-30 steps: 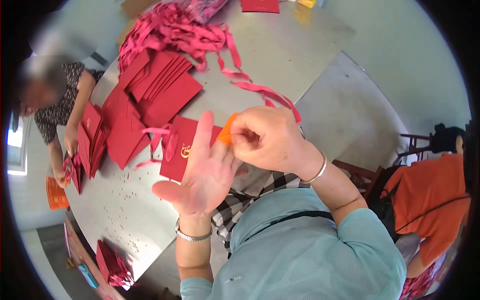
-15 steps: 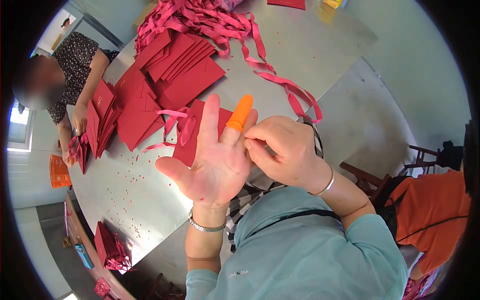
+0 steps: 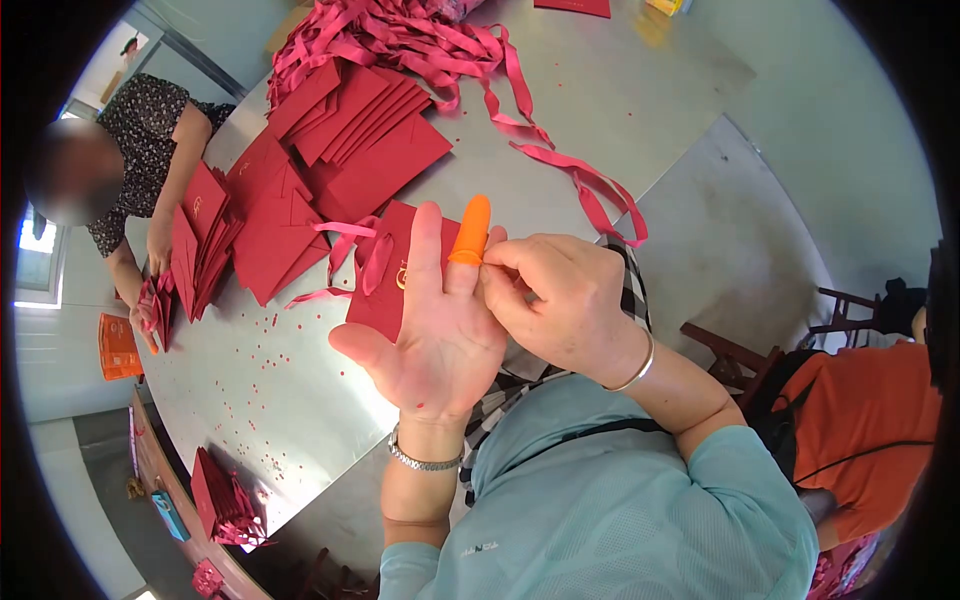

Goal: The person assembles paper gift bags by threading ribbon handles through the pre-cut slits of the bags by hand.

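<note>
My left hand [image 3: 435,330] is raised palm up with its fingers spread. An orange finger cot [image 3: 471,232] covers its middle finger, with a rolled rim at the base. Close beside that finger, my right hand [image 3: 560,300] pinches thumb and index together near the ring finger; what is between the tips is hidden. Behind my left hand lies a red card bag [image 3: 385,290] with gold print, and a pink ribbon [image 3: 345,245] crosses its left edge.
Red bags [image 3: 290,215] are heaped at the left, with pink ribbons [image 3: 380,50] piled beyond them. A co-worker [image 3: 150,130] handles a red bag near an orange tub [image 3: 119,346]. Red specks dot the table [image 3: 330,440]. Another person in orange [image 3: 870,410] is at the right.
A second ago my right fingers held the orange cot's tip; now the cot stands straight on the finger and my right hand is lower beside it. The camera view has shifted.
</note>
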Motion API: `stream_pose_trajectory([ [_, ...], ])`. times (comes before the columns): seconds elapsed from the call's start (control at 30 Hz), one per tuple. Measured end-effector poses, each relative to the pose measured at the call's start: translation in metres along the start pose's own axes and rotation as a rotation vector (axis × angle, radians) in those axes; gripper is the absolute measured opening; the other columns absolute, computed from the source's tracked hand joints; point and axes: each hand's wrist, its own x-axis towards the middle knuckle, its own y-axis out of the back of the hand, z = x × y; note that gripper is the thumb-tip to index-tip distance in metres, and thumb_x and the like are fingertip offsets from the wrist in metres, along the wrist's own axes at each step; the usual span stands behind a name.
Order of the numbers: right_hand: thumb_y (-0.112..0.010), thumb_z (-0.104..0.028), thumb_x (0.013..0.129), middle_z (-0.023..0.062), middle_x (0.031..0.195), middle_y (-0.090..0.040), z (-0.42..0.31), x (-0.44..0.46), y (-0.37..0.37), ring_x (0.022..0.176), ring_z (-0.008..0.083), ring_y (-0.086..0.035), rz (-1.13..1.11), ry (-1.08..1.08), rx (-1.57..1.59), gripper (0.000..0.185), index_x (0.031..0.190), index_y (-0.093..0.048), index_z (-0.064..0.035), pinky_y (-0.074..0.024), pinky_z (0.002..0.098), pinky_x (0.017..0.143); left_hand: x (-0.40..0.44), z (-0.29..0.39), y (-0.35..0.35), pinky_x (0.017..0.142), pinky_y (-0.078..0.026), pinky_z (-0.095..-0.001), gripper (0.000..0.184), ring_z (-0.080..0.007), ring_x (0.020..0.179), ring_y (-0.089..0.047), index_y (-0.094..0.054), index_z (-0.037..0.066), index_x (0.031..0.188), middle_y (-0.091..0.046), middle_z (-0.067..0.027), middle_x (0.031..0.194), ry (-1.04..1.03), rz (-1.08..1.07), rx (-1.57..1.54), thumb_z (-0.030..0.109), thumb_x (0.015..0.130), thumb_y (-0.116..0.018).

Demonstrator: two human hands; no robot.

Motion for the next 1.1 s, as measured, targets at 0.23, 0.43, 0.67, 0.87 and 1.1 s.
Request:
stream_pose_trajectory([
  [0.23,-0.069,0.003,0.064,0.006,0.056,-0.054,0.01,0.004,-0.002,0.045,0.0211,-0.052,0.014,0.119,0.061,0.016,0.073,-0.058,-0.0051,-0.0402,0.0304,0.042,-0.003,0.0,0.0,0.117,-0.012,-0.048,0.113,-0.0279,0.146,-0.017,-0.007,0.023,0.156,-0.016,-0.0142,0.16,0.033,-0.001,-0.174,0.09,0.072,-0.039],
  [0.43,-0.066,0.004,0.06,0.0053,0.057,-0.052,0.016,0.006,0.01,0.046,0.0215,-0.052,-0.062,0.207,-0.075,0.017,0.072,-0.058,-0.0064,-0.0389,0.0297,0.042,-0.003,0.007,0.01,0.117,-0.014,-0.0473,0.109,-0.0351,0.146,-0.016,-0.001,0.018,0.156,-0.016,-0.0217,0.158,0.085,-0.094,-0.123,0.083,0.079,-0.043],
  [0.67,-0.067,0.002,0.069,0.0063,0.067,-0.062,0.024,0.003,0.027,0.054,0.0206,-0.057,-0.055,0.15,0.186,0.013,0.081,-0.063,-0.0021,-0.0443,0.0286,0.051,-0.008,0.018,0.018,0.116,-0.011,-0.0543,0.106,-0.0433,0.143,-0.02,-0.005,0.019,0.156,-0.036,-0.0116,0.153,0.024,-0.234,0.007,0.085,0.079,-0.037],
  [0.87,-0.065,0.001,0.081,0.0083,0.079,-0.066,0.018,0.015,0.026,0.071,0.0219,-0.063,-0.45,-0.014,0.738,0.011,0.092,-0.068,-0.0017,-0.0493,0.03,0.06,-0.012,0.011,0.025,0.092,-0.046,-0.0533,0.108,-0.0277,0.08,-0.061,-0.012,0.017,0.155,-0.064,-0.0182,0.11,0.136,-0.499,0.144,0.091,0.077,-0.021],
  [1.1,-0.065,0.0,0.079,0.0066,0.073,-0.065,0.006,0.017,0.033,0.065,0.023,-0.063,-0.59,0.003,0.702,0.009,0.087,-0.067,-0.004,-0.0489,0.0326,0.057,-0.022,0.005,0.025,0.082,-0.052,-0.037,0.134,-0.0232,0.084,-0.064,-0.02,-0.003,0.15,-0.067,-0.016,0.089,0.081,-0.37,0.079,0.096,0.061,-0.03],
])
